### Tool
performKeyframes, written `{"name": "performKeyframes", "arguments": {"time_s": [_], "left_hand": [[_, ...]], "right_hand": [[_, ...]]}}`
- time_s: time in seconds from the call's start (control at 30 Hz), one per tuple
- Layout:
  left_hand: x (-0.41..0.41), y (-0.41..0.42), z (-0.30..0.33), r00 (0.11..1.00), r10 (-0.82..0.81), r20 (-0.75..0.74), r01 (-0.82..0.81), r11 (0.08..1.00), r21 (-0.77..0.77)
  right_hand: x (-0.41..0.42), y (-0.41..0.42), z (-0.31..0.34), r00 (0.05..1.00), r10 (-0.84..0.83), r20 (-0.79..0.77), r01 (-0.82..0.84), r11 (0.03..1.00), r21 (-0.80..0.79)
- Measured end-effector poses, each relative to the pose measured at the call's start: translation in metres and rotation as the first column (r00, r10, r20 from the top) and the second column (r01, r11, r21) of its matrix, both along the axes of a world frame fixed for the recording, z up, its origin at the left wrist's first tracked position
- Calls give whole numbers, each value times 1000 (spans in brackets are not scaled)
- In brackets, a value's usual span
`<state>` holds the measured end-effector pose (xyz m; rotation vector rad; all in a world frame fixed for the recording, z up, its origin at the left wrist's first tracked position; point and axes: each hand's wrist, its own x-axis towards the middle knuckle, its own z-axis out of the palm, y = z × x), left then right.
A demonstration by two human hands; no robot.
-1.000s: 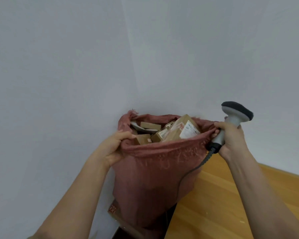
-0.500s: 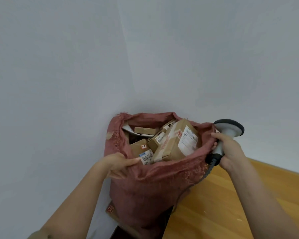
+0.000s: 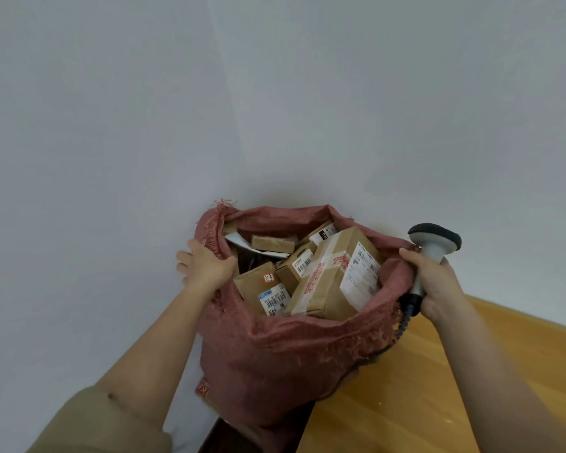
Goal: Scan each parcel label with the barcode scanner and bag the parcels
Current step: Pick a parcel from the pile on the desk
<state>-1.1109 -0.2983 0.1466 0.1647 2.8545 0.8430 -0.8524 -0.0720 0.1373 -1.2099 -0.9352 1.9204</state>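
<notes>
Left hand (image 3: 206, 264) shifted up sack (image 3: 291, 361) rim; parcel labels (image 3: 361, 273) unreadable.

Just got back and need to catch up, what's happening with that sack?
A person is holding a red woven sack open against the wall. The left hand grips the sack's left rim; the right hand holds a barcode scanner and touches the right rim. The sack is nearly full of cardboard parcels with labels showing. It stands by the edge of a wooden table.
</notes>
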Motion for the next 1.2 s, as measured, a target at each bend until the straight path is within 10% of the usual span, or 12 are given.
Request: {"name": "performKeyframes", "arguments": {"time_s": [0.37, 0.67, 0.97, 1.2], "left_hand": [[-75, 33, -19, 985, -72, -159, 75, 997, 11], [-139, 62, -43, 995, -11, 99, -21, 949, 314], [-160, 81, 67, 907, 409, -104, -160, 561, 812], [-157, 48, 43, 920, 389, -52, -201, 578, 791]], "right_hand": [[-33, 18, -9, 995, 17, 96, -23, 998, 65], [-38, 0, 17, 985, -157, 75, 137, 965, 222], [-66, 2, 80, 975, -223, -13, 212, 905, 369], [-85, -7, 74, 982, -190, -1, 179, 923, 340]]}}
